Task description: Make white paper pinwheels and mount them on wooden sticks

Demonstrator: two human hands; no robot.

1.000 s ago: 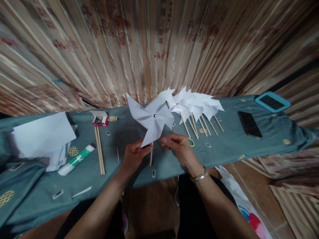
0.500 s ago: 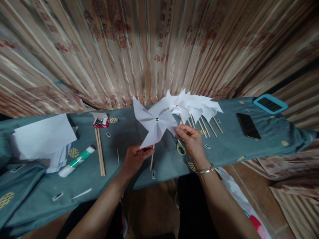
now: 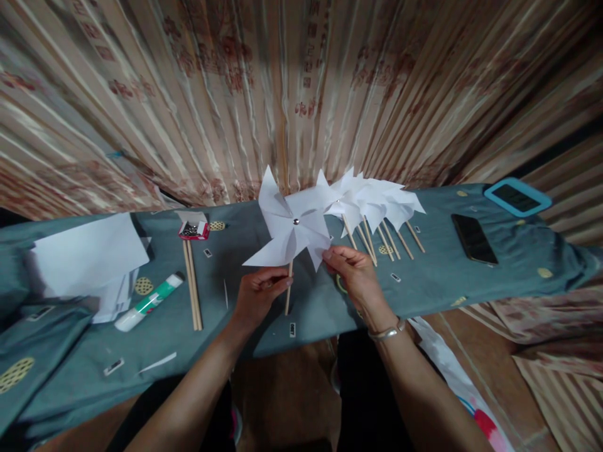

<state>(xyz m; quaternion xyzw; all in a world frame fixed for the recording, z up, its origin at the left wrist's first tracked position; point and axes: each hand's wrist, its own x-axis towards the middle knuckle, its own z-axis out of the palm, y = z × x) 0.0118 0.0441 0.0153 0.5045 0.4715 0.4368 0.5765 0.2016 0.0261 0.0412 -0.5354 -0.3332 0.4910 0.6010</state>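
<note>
A white paper pinwheel (image 3: pixel 306 227) with a silver pin at its centre faces me over the middle of the table. My left hand (image 3: pixel 259 294) pinches its thin wooden stick (image 3: pixel 289 287) between thumb and fingers, just below the blades. At the lower right blade, my right hand (image 3: pixel 354 274) has thumb and forefinger closed on or against the paper edge. Several finished pinwheels (image 3: pixel 377 199) lie overlapped behind, their sticks pointing toward me. Scissors with yellow-green handles (image 3: pixel 342 284) lie mostly hidden behind my right hand.
To the left are stacked white paper sheets (image 3: pixel 92 251), a green-and-white glue stick (image 3: pixel 149 302), loose wooden sticks (image 3: pixel 192 289) and an opened red box of pins (image 3: pixel 194 231). A black phone (image 3: pixel 473 238) and a blue-framed digital clock (image 3: pixel 518 196) lie on the right. A curtain (image 3: pixel 264 94) hangs behind.
The pinwheel's blades have turned a little clockwise about the pin. My right hand has shifted slightly left and down, staying by a blade; my left hand keeps the stick.
</note>
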